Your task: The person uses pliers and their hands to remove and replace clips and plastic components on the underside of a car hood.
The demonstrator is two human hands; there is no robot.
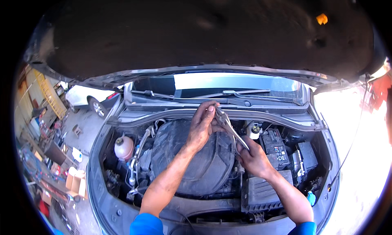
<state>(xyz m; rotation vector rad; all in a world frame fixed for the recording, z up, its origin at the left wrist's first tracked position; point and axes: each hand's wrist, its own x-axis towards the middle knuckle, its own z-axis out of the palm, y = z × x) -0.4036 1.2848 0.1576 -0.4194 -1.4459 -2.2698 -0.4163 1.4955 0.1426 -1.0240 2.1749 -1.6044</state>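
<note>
A pair of long-handled metal pliers (228,127) is held above the engine bay, its jaws up and its handles slanting down to the right. My right hand (256,158) is wrapped round the handles. My left hand (201,127) is closed at the jaw end, thumb and fingers pinched together at the tip. Whatever small thing may be between those fingers is too small to make out. Below both hands lies the dark plastic engine cover (179,161), with no hand touching it.
The raised hood (163,35) hangs overhead, with the windshield (232,80) behind the bay. A pinkish coolant tank (123,149) stands at left. A battery (274,143) and a black air filter box (265,190) sit at right. A white car (85,95) and a cardboard box (76,182) are farther left.
</note>
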